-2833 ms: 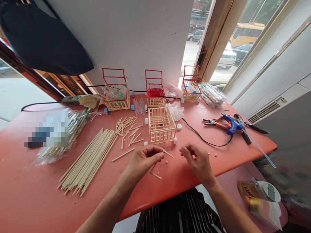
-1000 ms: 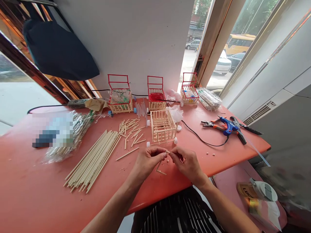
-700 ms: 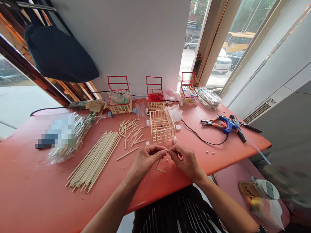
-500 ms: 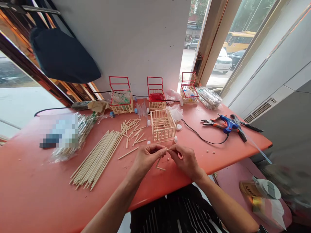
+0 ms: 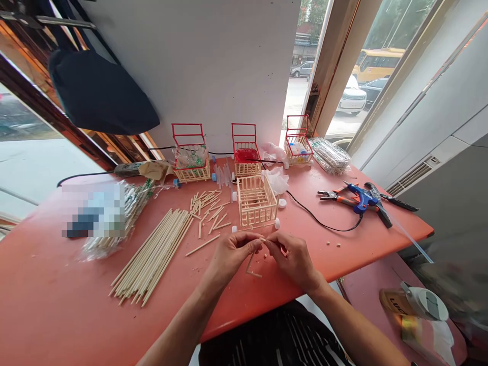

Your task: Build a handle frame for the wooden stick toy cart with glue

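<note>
On the red surface (image 5: 76, 305), which fills the lower left and centre of the frame, a pale lattice cart (image 5: 258, 207) stands in the middle, and just below it the left hand (image 5: 230, 253) and the right hand (image 5: 293, 254) meet, the grip of both pinching the upper end of a small stick piece (image 5: 248, 271) at lower centre. This piece is probably very light, stiff and not slippery, but fragile at its corners, so the straight lengths seem the best place to hold. It looks thin, pale and woody, with one angular bend and a short leg pointing right.
</note>
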A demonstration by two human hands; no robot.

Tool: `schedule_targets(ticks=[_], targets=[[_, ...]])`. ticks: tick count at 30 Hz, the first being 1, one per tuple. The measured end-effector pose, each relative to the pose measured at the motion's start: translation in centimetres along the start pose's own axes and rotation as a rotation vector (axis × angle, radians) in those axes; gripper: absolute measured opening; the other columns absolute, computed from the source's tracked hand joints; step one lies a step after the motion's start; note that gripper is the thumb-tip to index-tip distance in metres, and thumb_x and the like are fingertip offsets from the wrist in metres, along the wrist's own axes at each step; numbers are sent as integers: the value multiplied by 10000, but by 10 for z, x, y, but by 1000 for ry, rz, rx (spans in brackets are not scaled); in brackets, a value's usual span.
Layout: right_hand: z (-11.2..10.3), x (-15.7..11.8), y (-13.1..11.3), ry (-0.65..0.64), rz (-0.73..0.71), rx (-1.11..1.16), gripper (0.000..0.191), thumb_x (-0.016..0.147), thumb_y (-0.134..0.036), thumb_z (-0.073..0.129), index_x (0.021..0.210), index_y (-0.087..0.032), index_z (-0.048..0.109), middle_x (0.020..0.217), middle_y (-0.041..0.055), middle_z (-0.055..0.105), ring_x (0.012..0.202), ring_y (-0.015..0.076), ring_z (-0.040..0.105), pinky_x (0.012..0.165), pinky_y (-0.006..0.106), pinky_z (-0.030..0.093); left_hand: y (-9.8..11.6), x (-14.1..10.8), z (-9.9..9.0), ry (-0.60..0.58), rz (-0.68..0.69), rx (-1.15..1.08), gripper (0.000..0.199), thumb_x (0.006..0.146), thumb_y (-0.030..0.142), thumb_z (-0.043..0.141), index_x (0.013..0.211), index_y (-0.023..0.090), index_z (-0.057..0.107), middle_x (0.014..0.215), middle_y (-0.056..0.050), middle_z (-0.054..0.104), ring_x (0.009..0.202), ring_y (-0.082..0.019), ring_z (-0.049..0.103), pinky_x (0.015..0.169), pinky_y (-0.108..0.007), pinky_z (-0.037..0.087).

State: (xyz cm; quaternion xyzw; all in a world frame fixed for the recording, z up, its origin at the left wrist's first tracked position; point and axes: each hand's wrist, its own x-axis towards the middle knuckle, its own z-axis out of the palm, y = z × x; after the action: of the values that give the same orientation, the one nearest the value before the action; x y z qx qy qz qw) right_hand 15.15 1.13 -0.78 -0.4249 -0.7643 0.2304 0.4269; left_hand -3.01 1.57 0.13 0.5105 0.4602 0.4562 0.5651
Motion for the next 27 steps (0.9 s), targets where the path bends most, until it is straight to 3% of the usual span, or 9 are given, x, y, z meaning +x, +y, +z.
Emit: schedule_targets(ticks=[5,10,17,21,27], targets=[[-1,2,0,27,23,-2,202,971,-211,595,777,-176,638,632,-34,592,549,98,481,563,215,384,-2,-2,-2,20,7,2,303,751,291,787,1037,190,794,877,-47,806,824,-208,738,777,-303,581],[-1,3,-2,-1,7,-14,175,964,-192,601,796,-178,647,633,-31,593,554,101,497,555,215,379,3,-6,0,72,107,202,143,816,298,736,893,205,811,868,-38,799,806,-199,716,757,-282,548],[-4,4,-6,-49,-39,-38,203,981,-214,580,784,-184,621,644,-23,591,564,109,497,567,228,381,14,-9,1,73,161,307,99,824,239,709,795,200,795,722,-9,754,698,-173,665,677,-260,502],[-11,16,-13,-54,-92,-32,208,990,-228,569,795,-186,626,655,-20,592,572,109,496,562,227,379,32,-8,0,85,185,296,94,822,238,719,813,208,808,750,-13,774,735,-183,695,699,-258,519],[-25,51,-27,42,-159,-3,183,970,-189,578,802,-193,651,674,-14,638,587,110,535,552,223,389,64,3,-1,116,224,190,297,817,290,726,1091,195,787,873,-40,811,799,-205,753,766,-290,583]])
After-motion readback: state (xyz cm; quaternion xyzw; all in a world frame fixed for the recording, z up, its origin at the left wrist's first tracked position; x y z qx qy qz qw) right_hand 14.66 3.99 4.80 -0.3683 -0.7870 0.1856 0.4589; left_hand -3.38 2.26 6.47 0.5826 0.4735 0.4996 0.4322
